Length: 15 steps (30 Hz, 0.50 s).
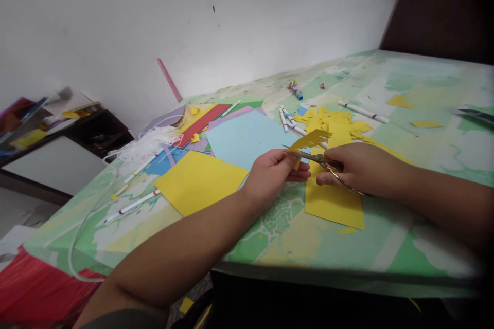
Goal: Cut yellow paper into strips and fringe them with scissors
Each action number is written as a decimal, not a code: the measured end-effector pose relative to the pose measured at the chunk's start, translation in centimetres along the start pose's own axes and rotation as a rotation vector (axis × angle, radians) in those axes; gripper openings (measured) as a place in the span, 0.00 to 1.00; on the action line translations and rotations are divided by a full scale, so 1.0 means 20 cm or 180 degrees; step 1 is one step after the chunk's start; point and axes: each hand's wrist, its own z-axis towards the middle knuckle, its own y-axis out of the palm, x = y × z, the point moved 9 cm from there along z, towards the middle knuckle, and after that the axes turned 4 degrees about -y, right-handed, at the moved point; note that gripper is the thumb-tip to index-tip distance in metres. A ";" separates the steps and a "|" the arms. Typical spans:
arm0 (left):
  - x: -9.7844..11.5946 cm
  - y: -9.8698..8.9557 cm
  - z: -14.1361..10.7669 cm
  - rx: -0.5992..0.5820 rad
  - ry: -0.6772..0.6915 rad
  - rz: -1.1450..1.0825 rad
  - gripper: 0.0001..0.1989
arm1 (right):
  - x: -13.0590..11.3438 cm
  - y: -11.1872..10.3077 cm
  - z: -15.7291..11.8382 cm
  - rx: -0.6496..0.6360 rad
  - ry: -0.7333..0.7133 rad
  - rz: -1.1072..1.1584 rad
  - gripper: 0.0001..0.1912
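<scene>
My left hand [270, 172] pinches a small yellow paper piece [309, 140] whose upper edge is cut into a fringe. Gold-handled scissors [322, 159] are in my right hand [358, 167], its fingers in the loops, and their blades lie across the lower part of that piece. Below the scissors, a yellow sheet [334, 205] lies flat on the table. Behind both hands is a heap of fringed yellow scraps [335, 122]. A light blue sheet [247, 139] and another yellow sheet [200, 180] lie left of my left hand.
White markers [363, 112] are scattered over the patterned tablecloth [285, 252]. Tangled white string [150, 144] lies at the left by a red strip [204, 123]. A dark object [478, 114] sits at the far right, and a cluttered shelf [57, 159] stands left.
</scene>
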 end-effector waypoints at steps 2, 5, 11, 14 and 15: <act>0.00 0.00 0.00 -0.0001 0.0011 0.0005 0.08 | 0.00 0.00 0.00 -0.0023 0.0015 -0.0001 0.22; 0.00 -0.01 0.00 0.0029 0.0016 0.0025 0.09 | 0.01 0.01 0.00 -0.0052 0.0050 -0.0018 0.23; 0.01 -0.02 0.00 0.0014 0.0034 0.0126 0.10 | 0.02 0.01 0.00 -0.0082 0.0109 0.0021 0.23; 0.01 -0.03 0.01 0.0028 0.0033 0.0170 0.08 | 0.03 0.01 0.01 -0.0080 0.0130 0.0007 0.23; 0.01 -0.03 0.01 0.0020 0.0036 0.0176 0.08 | 0.03 0.02 0.01 -0.0086 0.0137 0.0011 0.23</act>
